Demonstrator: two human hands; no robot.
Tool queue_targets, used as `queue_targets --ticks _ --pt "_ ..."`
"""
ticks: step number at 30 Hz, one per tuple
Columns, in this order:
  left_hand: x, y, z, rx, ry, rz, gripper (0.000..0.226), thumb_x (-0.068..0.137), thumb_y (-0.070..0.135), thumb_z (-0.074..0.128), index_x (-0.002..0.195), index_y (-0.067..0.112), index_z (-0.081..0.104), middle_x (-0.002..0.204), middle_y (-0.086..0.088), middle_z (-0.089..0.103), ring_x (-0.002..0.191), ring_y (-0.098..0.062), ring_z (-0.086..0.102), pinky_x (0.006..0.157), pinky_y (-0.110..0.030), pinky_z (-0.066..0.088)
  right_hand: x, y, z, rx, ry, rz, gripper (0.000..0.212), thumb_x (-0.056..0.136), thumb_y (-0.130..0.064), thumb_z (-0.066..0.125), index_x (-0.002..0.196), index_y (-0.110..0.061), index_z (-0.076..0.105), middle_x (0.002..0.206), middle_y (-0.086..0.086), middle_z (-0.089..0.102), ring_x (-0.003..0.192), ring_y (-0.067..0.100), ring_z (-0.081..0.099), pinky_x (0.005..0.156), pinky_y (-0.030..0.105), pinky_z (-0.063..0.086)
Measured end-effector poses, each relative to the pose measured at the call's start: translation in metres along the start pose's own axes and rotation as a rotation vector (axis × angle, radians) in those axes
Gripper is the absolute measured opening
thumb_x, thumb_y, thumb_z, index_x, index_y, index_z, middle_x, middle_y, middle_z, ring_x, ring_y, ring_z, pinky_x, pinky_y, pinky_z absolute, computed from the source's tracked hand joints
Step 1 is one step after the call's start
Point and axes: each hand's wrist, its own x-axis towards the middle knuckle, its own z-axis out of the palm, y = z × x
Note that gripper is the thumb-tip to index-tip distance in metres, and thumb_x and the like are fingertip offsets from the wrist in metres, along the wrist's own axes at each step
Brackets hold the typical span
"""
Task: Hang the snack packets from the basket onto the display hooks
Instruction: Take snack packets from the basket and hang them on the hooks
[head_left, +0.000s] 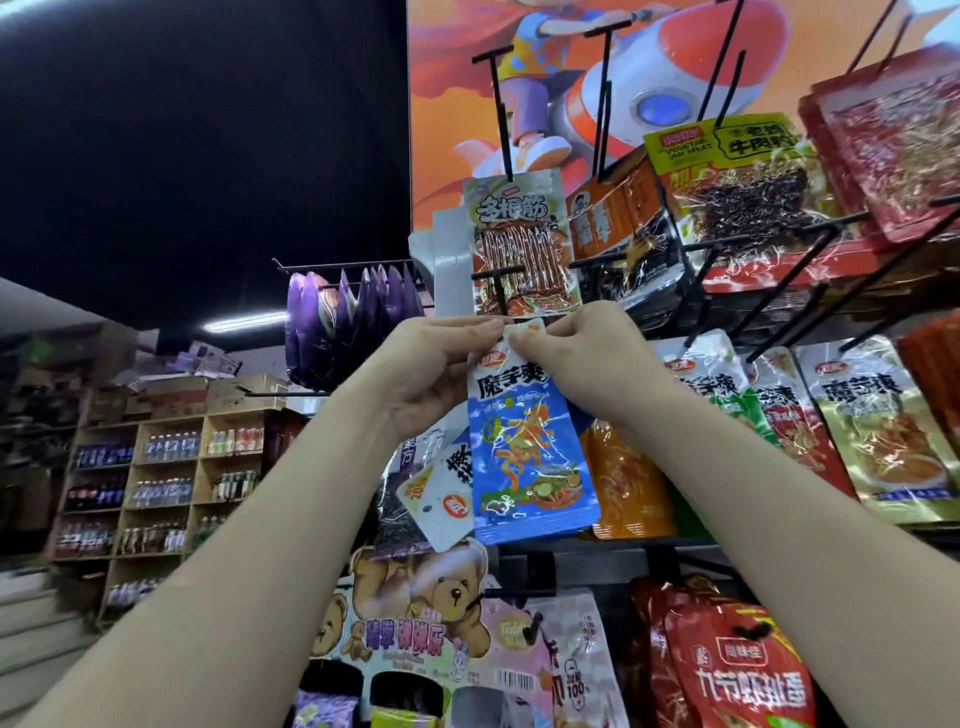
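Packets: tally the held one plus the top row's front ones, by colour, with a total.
Blue packet, held: 1
Silver packet: 1
Orange packet: 1
Yellow-green packet: 1
Red packet: 1
Total: 5

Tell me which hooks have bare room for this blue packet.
The black hook just above the blue packet is bare. The upper prong over the striped packet shows long bare length too. Right of the right hand, hanging packets overlap tightly.
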Motion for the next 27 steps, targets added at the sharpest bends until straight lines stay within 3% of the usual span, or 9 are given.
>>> queue_targets --ticks 2,6,9,13,15,20,22,24,27 --pt "-0.001 0.000 0.001 0.024 0.009 0.026 0.012 0.088 0.007 0.064 0.094 -0.002 0.069 0.078 -0.010 0.072 0.061 -0.017 0.068 0.056 -0.025 0.057 0.001 0.003 0.000 0.019 0.013 0.001 0.056 0.092 -0.035 0.063 0.047 -0.015 0.037 0.042 0.000 0.028 0.042 0.019 0.028 0.053 0.029 0.031" --pt "-0.004 0.002 0.007 0.084 0.033 0.051 0.014 0.088 0.013 0.065 0.081 0.001 0.068 0.063 -0.006 0.070 0.047 -0.013 0.063 0.046 -0.021 0.052 0.001 0.005 0.000 0.059 0.055 0.012 0.056 0.093 -0.036 0.062 0.049 -0.016 0.034 0.048 0.003 0.026 0.050 0.020 0.029 0.061 0.035 0.046" --pt "-0.006 0.004 0.007 0.084 0.034 0.059 0.007 0.088 0.004 0.064 0.089 -0.001 0.068 0.056 -0.001 0.065 0.038 -0.006 0.054 0.040 -0.015 0.044 0.000 0.004 -0.001 0.026 0.091 -0.011 0.062 0.094 -0.034 0.061 0.043 -0.017 0.029 0.038 -0.006 0.020 0.041 0.018 0.020 0.078 0.043 0.056" --pt "-0.006 0.006 0.008 0.107 0.040 0.052 0.010 0.090 0.001 0.058 0.094 -0.004 0.066 0.044 0.004 0.057 0.031 -0.003 0.047 0.036 -0.014 0.040 0.001 0.001 0.000 0.003 0.083 -0.044 0.064 0.094 -0.033 0.061 0.041 -0.018 0.029 0.037 -0.007 0.020 0.041 0.018 0.021 0.089 0.055 0.052" --pt "-0.006 0.006 0.007 0.106 0.034 0.048 0.010 0.090 0.002 0.058 0.094 -0.003 0.066 0.046 0.003 0.058 0.033 -0.004 0.049 0.037 -0.015 0.042 0.003 0.001 0.001 -0.010 0.080 -0.051 0.063 0.093 -0.034 0.061 0.041 -0.018 0.031 0.039 -0.005 0.022 0.042 0.020 0.024 0.086 0.057 0.053" --pt "-0.001 0.002 -0.002 0.007 -0.014 -0.022 0.013 0.088 0.003 0.060 0.097 0.001 0.070 0.074 -0.008 0.071 0.056 -0.014 0.067 0.055 -0.023 0.057 0.004 0.001 0.000 -0.036 0.071 -0.070 0.057 0.093 -0.037 0.062 0.047 -0.013 0.039 0.047 0.006 0.031 0.048 0.021 0.033 0.076 0.050 0.056" --pt "0.000 0.001 0.000 0.006 -0.008 -0.016 0.012 0.090 0.003 0.059 0.099 0.001 0.068 0.069 -0.005 0.070 0.054 -0.012 0.066 0.055 -0.023 0.057 0.004 0.001 -0.002 -0.081 0.086 -0.067 0.061 0.092 -0.040 0.063 0.044 -0.013 0.036 0.041 0.001 0.029 0.043 0.020 0.029 0.068 0.045 0.053" --pt "-0.002 0.000 0.004 0.060 0.034 0.044 0.008 0.091 0.001 0.059 0.098 0.002 0.062 0.053 0.001 0.064 0.042 -0.006 0.058 0.049 -0.020 0.054 0.004 -0.001 -0.003 -0.147 0.098 -0.070 0.066 0.091 -0.042 0.063 0.041 -0.017 0.029 0.031 -0.009 0.020 0.039 0.019 0.024 0.054 0.037 0.041" --pt "-0.001 -0.002 0.007 0.075 0.150 0.126 0.014 0.089 -0.003 0.061 0.092 0.009 0.056 0.047 0.004 0.059 0.034 -0.005 0.050 0.036 -0.016 0.041 0.004 -0.008 -0.005 -0.264 0.079 -0.072 0.062 0.093 -0.041 0.061 0.045 -0.017 0.028 0.033 -0.007 0.020 0.039 0.020 0.023 0.049 0.028 0.026"
